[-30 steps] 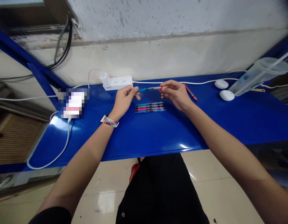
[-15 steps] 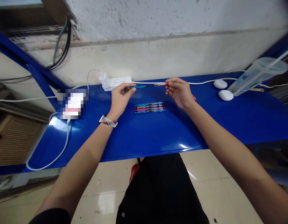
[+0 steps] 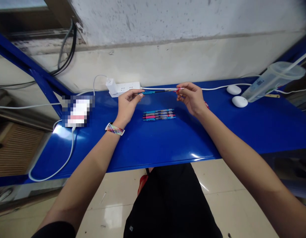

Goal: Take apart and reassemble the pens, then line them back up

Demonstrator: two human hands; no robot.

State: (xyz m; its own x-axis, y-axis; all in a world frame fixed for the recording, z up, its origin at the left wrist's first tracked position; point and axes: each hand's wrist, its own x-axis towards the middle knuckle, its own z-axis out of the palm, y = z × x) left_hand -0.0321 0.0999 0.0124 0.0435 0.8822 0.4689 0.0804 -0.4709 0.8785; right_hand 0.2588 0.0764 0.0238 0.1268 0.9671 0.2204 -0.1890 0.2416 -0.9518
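My left hand [image 3: 128, 104] pinches the blue end of a slim clear-barrelled pen [image 3: 163, 91] between thumb and fingertips. The pen is held level above the table, with a dark refill showing inside. At its other end, the fingers of my right hand [image 3: 191, 97] are closed around a red or pink part; whether that is a separate piece I cannot tell. Below the hands, several pens [image 3: 159, 115] with blue, grey and pink parts lie side by side on the blue table [image 3: 148, 145]. A bit of red shows beside my right wrist, mostly hidden.
A white power strip [image 3: 128, 87] with a plugged-in charger [image 3: 111, 86] stands against the wall. On the left lies a blurred-out device [image 3: 78, 112] with a white cable [image 3: 70, 155]. Two white rounded objects [image 3: 239, 101] and a clear plastic cup [image 3: 267, 82] are at the right.
My right fingers have shifted slightly at the pen's end, and more of the red part and a pale tip now show there. My left hand and the row of pens look the same.
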